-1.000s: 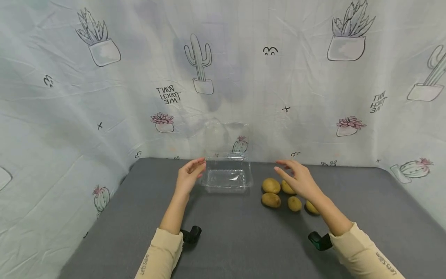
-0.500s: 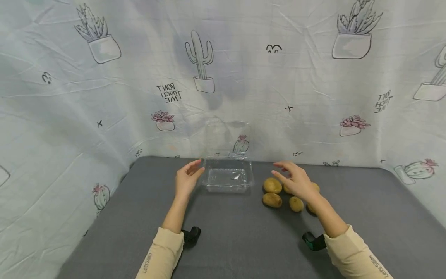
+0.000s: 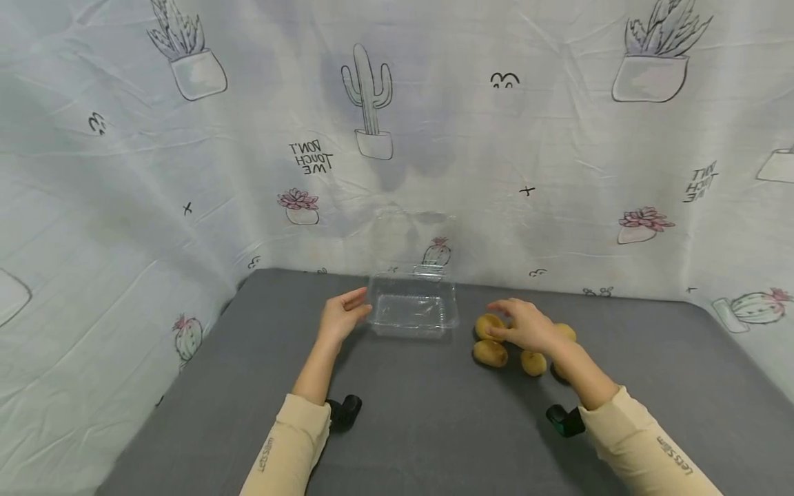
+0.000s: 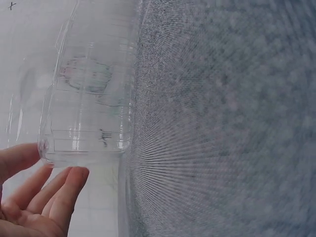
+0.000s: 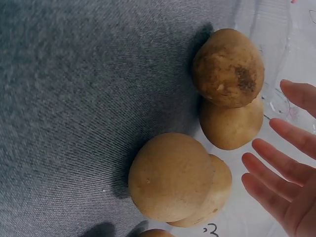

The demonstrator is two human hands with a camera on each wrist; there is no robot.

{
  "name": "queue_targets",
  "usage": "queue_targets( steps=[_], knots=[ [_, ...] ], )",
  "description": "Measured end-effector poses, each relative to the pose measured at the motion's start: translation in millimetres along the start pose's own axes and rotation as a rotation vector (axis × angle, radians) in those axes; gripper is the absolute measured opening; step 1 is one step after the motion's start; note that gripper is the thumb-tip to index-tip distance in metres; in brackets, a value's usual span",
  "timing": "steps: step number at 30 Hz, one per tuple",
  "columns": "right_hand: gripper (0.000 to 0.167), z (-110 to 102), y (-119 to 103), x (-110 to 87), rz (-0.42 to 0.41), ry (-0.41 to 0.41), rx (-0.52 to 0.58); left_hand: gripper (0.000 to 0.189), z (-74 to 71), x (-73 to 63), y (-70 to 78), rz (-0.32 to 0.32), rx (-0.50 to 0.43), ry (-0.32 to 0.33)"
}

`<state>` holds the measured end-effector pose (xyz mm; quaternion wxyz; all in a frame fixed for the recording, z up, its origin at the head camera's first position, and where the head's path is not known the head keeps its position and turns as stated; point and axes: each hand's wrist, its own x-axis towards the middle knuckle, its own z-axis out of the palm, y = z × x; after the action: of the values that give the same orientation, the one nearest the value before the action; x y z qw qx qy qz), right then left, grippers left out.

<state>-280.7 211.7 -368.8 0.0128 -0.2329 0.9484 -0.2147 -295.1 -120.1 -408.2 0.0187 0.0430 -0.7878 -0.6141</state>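
A clear plastic clamshell box stands at the back of the table with its lid raised. My left hand is at the box's left rim, thumb and fingertips by the corner; in the left wrist view the fingers are loosely bent, and whether they press on the plastic is hard to tell. Over the potatoes to the right of the box is my right hand, its thumb in front of the rear left potato. Fingers are spread in the right wrist view, apart from the potatoes.
The front left potato and a smaller potato lie nearest me, with others partly hidden under my right hand and wrist. Behind the grey table hangs a printed curtain. Dark wrist-worn devices show below both forearms.
My right hand has lowered toward the rear left potato. My left hand has come closer to the box's left rim. The head view has shifted slightly; box and potatoes look unmoved.
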Motion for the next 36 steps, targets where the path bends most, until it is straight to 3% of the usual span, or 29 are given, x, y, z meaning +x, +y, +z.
queue_targets(
  steps=[8,16,24,31,36],
  knots=[
    [0.04,1.2,7.1,1.8,-0.009,-0.03,-0.018,0.045,6.7,2.7,4.6,0.002,0.046,-0.032],
    [0.039,6.7,5.4,2.3,-0.016,-0.053,0.004,0.053,-2.6,8.2,0.4,-0.117,-0.03,-0.089],
    [0.039,8.7,6.4,2.3,-0.044,-0.031,-0.014,0.049,-3.8,17.9,-3.2,-0.138,-0.062,-0.175],
    [0.038,12.0,10.4,10.1,-0.063,-0.035,-0.03,0.043,-0.9,17.1,-2.4,-0.158,-0.055,-0.18],
    [0.04,11.2,6.3,18.9,-0.007,-0.092,-0.047,0.041,1.0,16.1,-3.0,-0.159,-0.064,-0.144]
  ],
)
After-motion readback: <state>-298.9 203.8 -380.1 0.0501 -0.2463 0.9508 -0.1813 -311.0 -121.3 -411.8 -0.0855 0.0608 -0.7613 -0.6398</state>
